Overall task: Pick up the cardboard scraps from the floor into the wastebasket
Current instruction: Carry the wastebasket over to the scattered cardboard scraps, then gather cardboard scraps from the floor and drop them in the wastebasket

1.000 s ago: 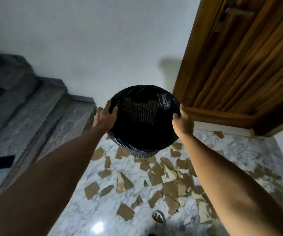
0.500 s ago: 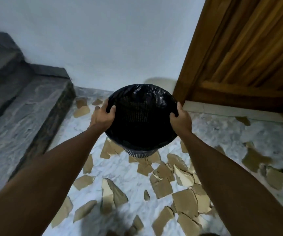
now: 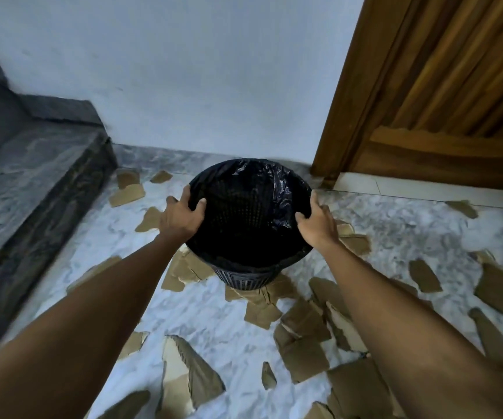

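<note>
Head camera, looking down past both forearms: I see the wastebasket (image 3: 248, 225) near the middle of the frame, a round black plastic basket with a perforated mesh wall and a crinkled black bin liner (image 3: 277, 179) folded over its rim. Its open mouth faces me and the inside reads as dark; I cannot make out anything in it. My left hand (image 3: 180, 217) grips the left side of the rim, thumb hooked over the inner edge and fingers curled down the outside. My right hand (image 3: 318, 222) holds the right side of the rim in the same way, thumb inside, fingers wrapped outside. The base of the basket sits low over the white marble floor (image 3: 214, 322), right above a few scraps; I cannot tell whether it touches them. The cardboard scraps (image 3: 301, 346) are torn brown pieces of irregular shape, mostly flat, some with paler faces showing and one larger piece (image 3: 189, 373) bent up into a ridge at the near edge. They lie scattered all around the basket, thickest to the right and toward me, with a few near the grey stone step (image 3: 38, 176) on the left. A white wall (image 3: 198, 80) stands behind, and a wooden door (image 3: 443, 86) fills the upper right.
</note>
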